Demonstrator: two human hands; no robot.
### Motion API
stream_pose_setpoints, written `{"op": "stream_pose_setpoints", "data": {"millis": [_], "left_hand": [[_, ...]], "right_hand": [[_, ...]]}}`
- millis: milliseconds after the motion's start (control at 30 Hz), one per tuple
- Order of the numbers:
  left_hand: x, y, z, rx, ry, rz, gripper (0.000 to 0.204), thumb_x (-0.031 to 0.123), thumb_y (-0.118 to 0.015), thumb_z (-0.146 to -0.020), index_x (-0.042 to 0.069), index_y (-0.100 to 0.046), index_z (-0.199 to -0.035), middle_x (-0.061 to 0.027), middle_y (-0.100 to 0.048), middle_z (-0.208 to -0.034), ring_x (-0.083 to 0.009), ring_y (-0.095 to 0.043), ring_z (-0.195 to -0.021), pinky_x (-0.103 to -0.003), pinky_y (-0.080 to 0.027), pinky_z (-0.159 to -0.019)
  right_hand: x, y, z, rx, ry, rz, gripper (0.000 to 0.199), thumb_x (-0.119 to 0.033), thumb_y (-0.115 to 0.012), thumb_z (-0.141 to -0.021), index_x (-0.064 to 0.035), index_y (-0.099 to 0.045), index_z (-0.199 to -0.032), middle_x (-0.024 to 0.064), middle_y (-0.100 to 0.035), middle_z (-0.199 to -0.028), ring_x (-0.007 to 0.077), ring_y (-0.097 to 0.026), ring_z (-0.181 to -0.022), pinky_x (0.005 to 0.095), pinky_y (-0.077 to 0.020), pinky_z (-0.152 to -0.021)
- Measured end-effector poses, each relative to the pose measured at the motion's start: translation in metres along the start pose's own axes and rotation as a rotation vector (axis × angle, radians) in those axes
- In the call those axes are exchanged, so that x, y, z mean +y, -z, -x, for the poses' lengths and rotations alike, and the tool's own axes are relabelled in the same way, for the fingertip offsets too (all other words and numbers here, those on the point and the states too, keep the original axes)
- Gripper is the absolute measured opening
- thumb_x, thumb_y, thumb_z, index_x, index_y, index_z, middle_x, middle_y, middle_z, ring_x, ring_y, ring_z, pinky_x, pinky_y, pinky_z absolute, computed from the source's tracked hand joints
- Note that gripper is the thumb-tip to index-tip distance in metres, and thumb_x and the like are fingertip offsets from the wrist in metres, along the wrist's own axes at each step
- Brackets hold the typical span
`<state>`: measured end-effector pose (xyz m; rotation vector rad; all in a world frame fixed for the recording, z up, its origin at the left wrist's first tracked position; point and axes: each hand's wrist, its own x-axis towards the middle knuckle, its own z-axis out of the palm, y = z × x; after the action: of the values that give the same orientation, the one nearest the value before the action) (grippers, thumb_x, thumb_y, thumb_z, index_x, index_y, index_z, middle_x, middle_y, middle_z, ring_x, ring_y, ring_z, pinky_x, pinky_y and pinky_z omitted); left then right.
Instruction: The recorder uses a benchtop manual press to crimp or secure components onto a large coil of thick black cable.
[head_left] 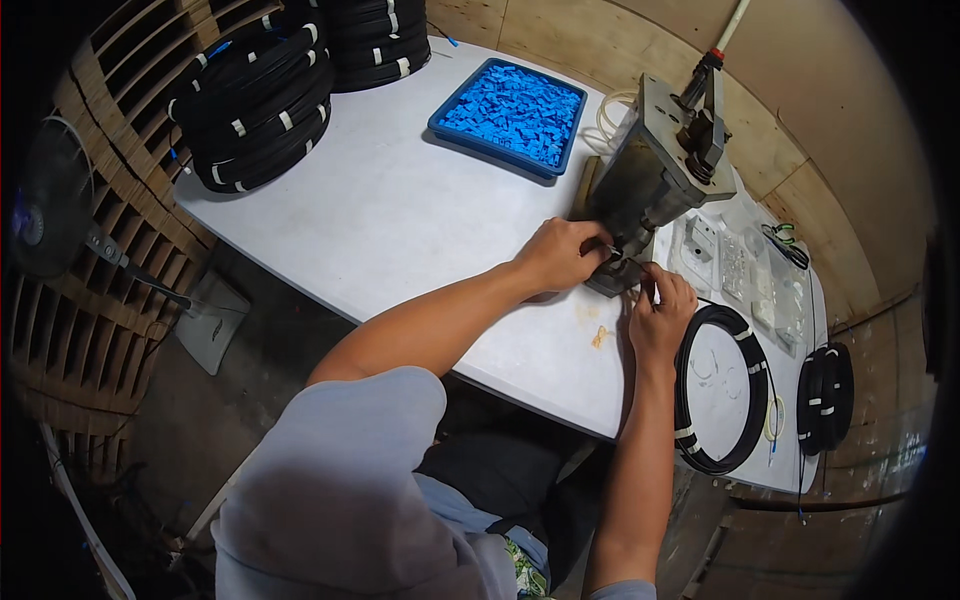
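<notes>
Grey metal fills the space ahead of my left hand [567, 255], whose grip bends in at the foot of the press [625, 195]. Thumb and fingertips are close together there, by a small dark piece [616, 254]; whether they are clamped on it I cannot tell, since the knuckles hide the contact. My right hand [662, 305] faces it from the near right side, finger and thumb drawn in towards the same spot (too small to see what, if anything, lies between them).

I judge that piece to be light and hard, easy to lose, best pinched at its outer edge, clear of the press. The black cable coil [683, 390], lying on the worktop [400, 170] just beside my right wrist, looks springy, fairly stiff and smooth; I would hold its strand near the end, leaving the white-taped loops alone.

As for pose, my left forearm reaches diagonally across the worktop's near edge, while the right rises almost straight, wrist bent slightly.

Farther out, a blue tray [480, 153] carries blue pieces [515, 115], and stacked black coils [255, 110] stand at far left.
</notes>
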<state>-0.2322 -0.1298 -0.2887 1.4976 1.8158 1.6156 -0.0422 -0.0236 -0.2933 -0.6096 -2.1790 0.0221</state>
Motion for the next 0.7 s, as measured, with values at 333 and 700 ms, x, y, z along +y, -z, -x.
{"op": "stream_pose_setpoints", "data": {"millis": [333,700], "left_hand": [[0.003,0.000,0.001,0.029,0.003,-0.061,0.019,0.020,-0.072,-0.090,0.006,-0.076,-0.102,-0.0182,-0.074,-0.081,-0.0318,-0.074,-0.074,-0.039,-0.057,-0.070],[0.003,-0.001,-0.002,-0.030,0.040,-0.087,0.024,0.022,-0.072,-0.092,0.004,-0.076,-0.108,-0.0169,-0.074,-0.079,-0.0254,-0.073,-0.071,-0.036,-0.056,-0.069]], "right_hand": [[-0.001,-0.001,0.002,0.035,-0.019,-0.010,0.029,-0.006,-0.074,-0.075,-0.0128,-0.074,-0.104,0.0052,-0.068,-0.096,0.0268,-0.063,-0.098,0.0435,-0.0424,-0.096],[-0.005,0.002,-0.001,0.028,-0.080,-0.016,0.021,-0.010,-0.075,-0.082,-0.0139,-0.074,-0.103,0.0043,-0.068,-0.095,0.0263,-0.063,-0.098,0.0450,-0.0399,-0.101]]}}
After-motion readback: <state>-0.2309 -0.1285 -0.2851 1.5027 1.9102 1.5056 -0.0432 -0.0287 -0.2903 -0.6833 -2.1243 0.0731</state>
